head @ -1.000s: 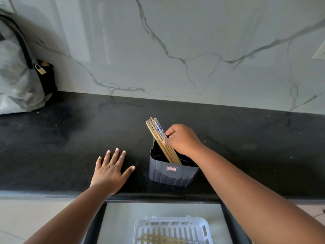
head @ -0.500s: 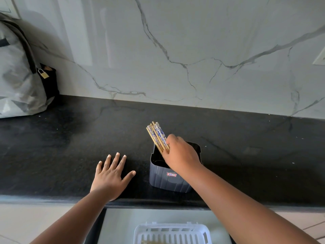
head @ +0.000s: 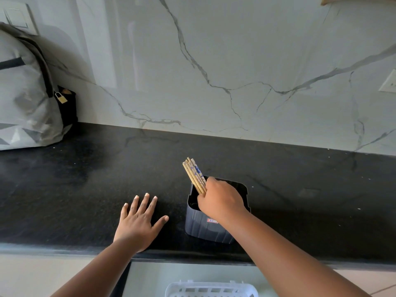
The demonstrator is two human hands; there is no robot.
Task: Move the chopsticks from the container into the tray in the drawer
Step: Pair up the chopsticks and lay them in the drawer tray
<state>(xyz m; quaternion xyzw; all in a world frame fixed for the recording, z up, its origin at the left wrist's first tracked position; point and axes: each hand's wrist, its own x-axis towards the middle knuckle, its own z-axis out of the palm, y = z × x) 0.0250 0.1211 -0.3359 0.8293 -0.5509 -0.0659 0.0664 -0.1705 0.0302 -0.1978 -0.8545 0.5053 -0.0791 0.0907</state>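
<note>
A dark grey ribbed container (head: 204, 229) stands near the front edge of the black countertop (head: 85, 179). My right hand (head: 220, 200) is over its open top and grips a bundle of several wooden chopsticks (head: 194, 173) with blue-patterned ends, which slant up and to the left out of the container. My left hand (head: 139, 221) rests flat on the counter to the left of the container, fingers spread. Below the counter edge, the open drawer (head: 150, 277) holds a white slotted tray (head: 211, 290), of which only the top rim shows.
A grey backpack (head: 23, 97) with a small brass padlock (head: 60, 97) leans against the marble backsplash at the far left. A wall socket (head: 389, 82) sits at the right edge. The counter stretches bare to the right of the container.
My right hand has slid down the chopstick bundle and closed round it inside the container. The view has tilted up, so less of the tray shows. My left hand has stayed flat.
</note>
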